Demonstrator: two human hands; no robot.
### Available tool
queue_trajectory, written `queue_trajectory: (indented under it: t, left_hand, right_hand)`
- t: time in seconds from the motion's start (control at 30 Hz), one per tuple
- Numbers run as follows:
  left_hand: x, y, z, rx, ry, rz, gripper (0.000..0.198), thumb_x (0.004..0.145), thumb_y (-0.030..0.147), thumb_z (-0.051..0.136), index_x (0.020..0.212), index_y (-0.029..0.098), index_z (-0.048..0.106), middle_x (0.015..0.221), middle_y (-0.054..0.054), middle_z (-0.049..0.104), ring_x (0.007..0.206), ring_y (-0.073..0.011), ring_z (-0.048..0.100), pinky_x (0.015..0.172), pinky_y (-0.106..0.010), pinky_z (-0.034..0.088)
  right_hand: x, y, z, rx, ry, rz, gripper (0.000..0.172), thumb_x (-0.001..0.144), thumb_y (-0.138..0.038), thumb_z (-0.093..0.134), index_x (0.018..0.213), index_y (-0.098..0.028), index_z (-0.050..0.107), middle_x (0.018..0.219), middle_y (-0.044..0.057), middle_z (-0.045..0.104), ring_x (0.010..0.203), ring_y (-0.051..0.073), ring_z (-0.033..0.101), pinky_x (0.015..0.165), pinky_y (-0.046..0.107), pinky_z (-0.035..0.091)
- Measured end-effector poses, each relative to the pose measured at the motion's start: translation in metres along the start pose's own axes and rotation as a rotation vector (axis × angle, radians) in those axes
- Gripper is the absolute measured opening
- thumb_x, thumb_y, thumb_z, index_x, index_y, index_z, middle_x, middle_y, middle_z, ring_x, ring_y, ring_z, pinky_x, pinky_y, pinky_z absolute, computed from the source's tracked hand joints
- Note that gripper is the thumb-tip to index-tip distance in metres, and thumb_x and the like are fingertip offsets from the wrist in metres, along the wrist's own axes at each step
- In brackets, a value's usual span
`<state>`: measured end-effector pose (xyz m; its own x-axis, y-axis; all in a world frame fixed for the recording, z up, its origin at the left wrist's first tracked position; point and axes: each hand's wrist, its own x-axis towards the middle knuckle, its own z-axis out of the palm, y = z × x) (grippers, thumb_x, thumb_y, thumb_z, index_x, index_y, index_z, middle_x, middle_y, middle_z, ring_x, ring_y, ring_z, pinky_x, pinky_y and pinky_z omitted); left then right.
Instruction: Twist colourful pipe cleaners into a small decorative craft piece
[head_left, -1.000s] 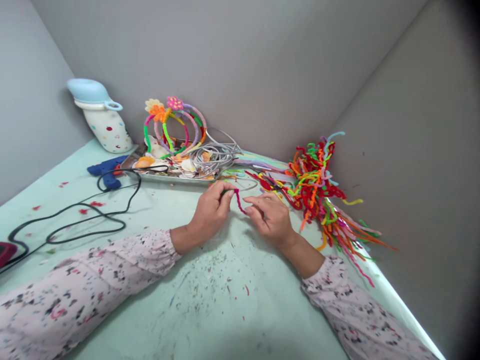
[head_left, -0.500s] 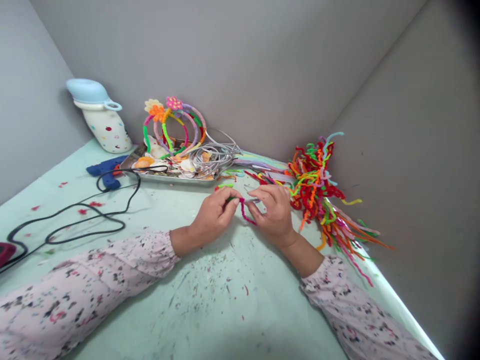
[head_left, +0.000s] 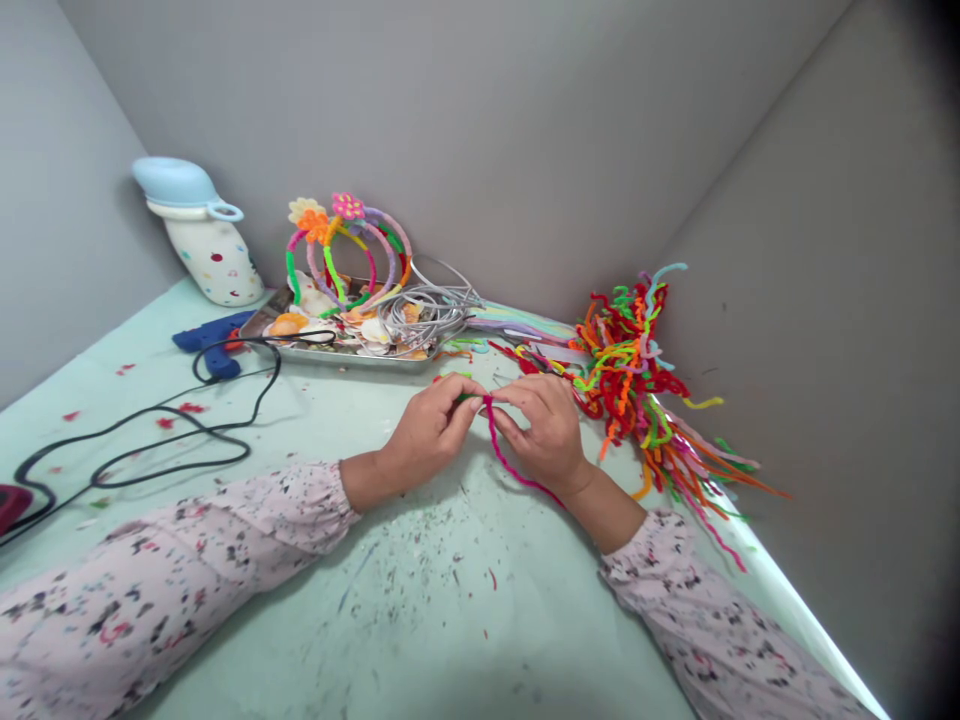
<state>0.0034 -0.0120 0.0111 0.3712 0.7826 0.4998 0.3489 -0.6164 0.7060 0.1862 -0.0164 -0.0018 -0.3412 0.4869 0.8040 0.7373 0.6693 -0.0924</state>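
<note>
Both hands meet mid-table, close together. The left hand (head_left: pixel 429 432) pinches a green pipe cleaner (head_left: pixel 466 397) btwn thumb and fingers. The right hand (head_left: pixel 546 432) has its grip pressed together on a magenta pipe cleaner (head_left: pixel 504 462), its free end trailing toward the right wrist; the two stems appear to touch btwn the fingertips. Held this way, they stay up off the table (head_left: pixel 420 620) and within reach of each other. Far left: a blue glue gun (head_left: pixel 214 340) w/ black cord (head_left: pixel 150 440), and a metal tray (head_left: pixel 352 358) of shells and silver wire (head_left: pixel 427 312). Far right: a heap of bright pipe cleaners (head_left: pixel 626 370).
</note>
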Motion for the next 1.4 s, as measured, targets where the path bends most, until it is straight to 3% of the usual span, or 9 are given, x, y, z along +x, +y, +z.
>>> queue_trajectory:
  t: [0.43,0.77,1.13,1.4]
  left_hand:
    - [0.000,-0.002,0.001,0.020,-0.002,0.020,0.012,0.091,0.019,0.046,0.090,0.015,0.058,0.077,-0.002,0.060,0.074,-0.0142,0.054,0.068,-0.026,0.041]
    - [0.000,-0.004,0.001,0.069,-0.054,0.048,0.014,0.092,0.020,0.043,0.092,0.015,0.057,0.080,-0.003,0.059,0.074,-0.0142,0.054,0.067,-0.027,0.041]
    - [0.001,-0.011,0.004,0.120,-0.074,0.081,0.014,0.092,0.018,0.042,0.091,0.016,0.056,0.085,-0.004,0.059,0.079,-0.0156,0.054,0.070,-0.028,0.041]
    - [0.001,-0.010,0.003,0.096,-0.081,0.022,0.014,0.093,0.021,0.043,0.094,0.017,0.056,0.080,-0.003,0.058,0.073,-0.0147,0.054,0.066,-0.027,0.040]
  right_hand:
    - [0.000,0.000,0.000,0.003,0.017,-0.001,0.007,0.085,-0.027,0.063,0.092,-0.024,0.063,0.085,0.003,0.069,0.086,0.019,0.059,0.079,0.036,0.043]
    - [0.000,-0.004,0.002,0.113,0.029,0.130,0.009,0.083,-0.030,0.065,0.082,-0.022,0.065,0.079,0.003,0.068,0.080,0.020,0.060,0.077,0.037,0.046]
    - [0.000,-0.003,0.004,0.381,-0.111,0.350,0.015,0.083,-0.030,0.065,0.074,-0.021,0.056,0.073,-0.001,0.060,0.073,0.015,0.057,0.072,0.031,0.045]
    - [0.001,-0.001,0.003,0.405,-0.139,0.354,0.016,0.087,-0.032,0.058,0.076,-0.020,0.055,0.076,0.000,0.059,0.075,0.015,0.056,0.071,0.030,0.044]
